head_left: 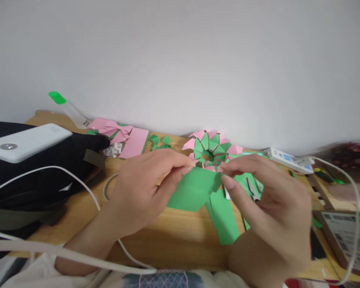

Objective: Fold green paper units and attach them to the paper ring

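Note:
A sheet of green paper (pixel 193 190) is held up above the desk between both hands. My left hand (pixel 151 188) pinches its upper left edge with thumb and fingers. At the upper right corner, my right hand (pixel 267 204) grips the same sheet between thumb and forefinger. Beneath and to the right lie green paper strips (pixel 225 222). Scissors (pixel 252 189) rest on more green paper, partly behind my right hand. Just beyond the hands sits a ring of folded pink and green paper pieces (pixel 209 146).
Pink paper (pixel 135 143) and small folded green pieces (pixel 160 142) lie at the back left. A white power bank (pixel 28 140) rests on a black bag (pixel 60 168). A power strip (pixel 288 160) stands by the wall; white cables (pixel 75 258) cross the foreground. A cardboard box (pixel 345 236) is at right.

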Demonstrator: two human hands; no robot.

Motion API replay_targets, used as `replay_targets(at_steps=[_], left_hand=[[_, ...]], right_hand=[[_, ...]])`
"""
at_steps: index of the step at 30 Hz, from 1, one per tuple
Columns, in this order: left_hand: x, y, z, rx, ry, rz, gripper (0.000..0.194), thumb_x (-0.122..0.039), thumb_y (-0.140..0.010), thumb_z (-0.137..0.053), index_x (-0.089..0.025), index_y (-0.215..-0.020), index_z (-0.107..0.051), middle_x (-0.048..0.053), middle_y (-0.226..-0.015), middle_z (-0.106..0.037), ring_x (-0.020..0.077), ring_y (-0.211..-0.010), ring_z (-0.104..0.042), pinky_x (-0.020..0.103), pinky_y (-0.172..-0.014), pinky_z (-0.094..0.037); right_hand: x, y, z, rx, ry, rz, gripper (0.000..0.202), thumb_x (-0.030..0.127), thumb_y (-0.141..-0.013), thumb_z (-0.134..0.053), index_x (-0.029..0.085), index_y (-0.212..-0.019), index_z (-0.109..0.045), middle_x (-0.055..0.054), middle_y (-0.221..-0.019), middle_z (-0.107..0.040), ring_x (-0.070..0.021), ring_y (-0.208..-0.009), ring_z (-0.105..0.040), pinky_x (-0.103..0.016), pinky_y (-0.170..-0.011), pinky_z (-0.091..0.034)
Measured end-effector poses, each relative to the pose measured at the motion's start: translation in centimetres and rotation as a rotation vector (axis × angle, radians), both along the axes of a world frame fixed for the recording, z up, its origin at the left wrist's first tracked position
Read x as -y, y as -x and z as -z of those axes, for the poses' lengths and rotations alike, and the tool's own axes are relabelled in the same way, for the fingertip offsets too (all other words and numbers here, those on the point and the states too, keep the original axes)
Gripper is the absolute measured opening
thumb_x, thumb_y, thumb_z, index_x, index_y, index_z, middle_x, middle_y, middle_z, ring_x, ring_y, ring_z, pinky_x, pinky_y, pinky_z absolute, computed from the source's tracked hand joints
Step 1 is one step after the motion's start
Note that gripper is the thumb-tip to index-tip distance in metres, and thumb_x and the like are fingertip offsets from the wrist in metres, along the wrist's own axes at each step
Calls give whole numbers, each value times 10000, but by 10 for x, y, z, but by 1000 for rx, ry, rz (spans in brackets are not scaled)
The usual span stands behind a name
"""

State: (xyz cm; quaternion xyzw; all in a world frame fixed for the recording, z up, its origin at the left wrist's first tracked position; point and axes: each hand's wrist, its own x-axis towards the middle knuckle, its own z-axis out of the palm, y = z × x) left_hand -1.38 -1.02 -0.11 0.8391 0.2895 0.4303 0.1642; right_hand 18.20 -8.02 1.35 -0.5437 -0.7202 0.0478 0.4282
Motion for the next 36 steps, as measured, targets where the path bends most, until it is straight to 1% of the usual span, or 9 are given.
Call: replay_targets(at_steps=[5, 9, 11, 16, 19, 22, 28, 32, 36], left_hand=[[6, -6, -4, 7, 41, 83, 96, -122, -912, -580, -179, -879, -650, -61, -774, -720, 57, -682, -650, 126, -684, -490], [4, -4, -4, -10, 30, 82, 116, -145, -924, -566, -198, -864, -650, -66, -753, -717, 69, -645, -643, 150, -651, -492], [0, 1, -2, 8, 3, 31, 121, -128, -915, -573, -212, -873, -650, -71, -808, -738, 77, -675, -663, 155, -672, -504], [-4, 8, -2, 11, -20, -76, 143, -104, -897, -588, -230, -899, -657, -74, -843, -744, 97, -698, -673, 179, -655, -499], [0, 2, -3, -31, 28, 36, 121, -136, -921, -565, -206, -878, -653, -60, -798, -726, 85, -658, -641, 173, -674, -492], [3, -4, -3, -54, 66, 112, 125, -148, -926, -565, -202, -857, -653, -65, -721, -693, 77, -636, -627, 170, -653, -472], [0, 0, -3, -59, 62, -12, 117, -188, -930, -566, -234, -885, -664, -55, -827, -744, 99, -693, -677, 190, -663, -508], [-6, 5, 0, 47, 23, -158, 127, -168, -925, -575, -231, -854, -659, -65, -818, -748, 92, -725, -686, 183, -666, -516], [-15, 4, 6, 136, 138, -204, 114, -197, -925, -592, -238, -877, -686, -56, -797, -748, 98, -716, -689, 186, -654, -527]], right_hand=[[-6, 18, 9, -38, -54, -94, 112, 95, -846, -634, 189, -907, -633, -5, -802, -679, -125, -767, -625, -284, -717, -497], [-3, 14, 6, -18, -62, -94, 129, 73, -845, -621, 196, -878, -632, 12, -772, -677, -111, -754, -631, -257, -691, -495], [1, 2, 2, 31, -53, -42, 118, 85, -845, -629, 202, -858, -643, 12, -783, -690, -105, -731, -640, -245, -677, -494], [5, -15, -3, 74, -69, 240, 106, 140, -855, -657, 242, -828, -672, 15, -742, -698, -146, -719, -651, -285, -675, -492], [2, -4, 0, 13, -47, 49, 132, 171, -840, -693, 246, -948, -678, -10, -870, -730, -169, -791, -669, -304, -708, -515], [-1, 7, 2, 33, -14, -59, 100, 130, -849, -671, 219, -892, -666, 1, -804, -706, -132, -742, -651, -269, -671, -510], [3, 1, -3, 65, -12, -29, 114, 107, -849, -649, 220, -861, -661, 6, -787, -700, -127, -733, -657, -265, -669, -512], [5, -3, 0, -128, -63, 101, 150, 101, -823, -678, 250, -828, -689, 23, -735, -696, -134, -663, -643, -275, -624, -506], [-4, -1, 10, -567, -66, 194, 76, 181, -828, -704, 245, -792, -725, 28, -612, -642, -112, -536, -590, -231, -467, -458]])
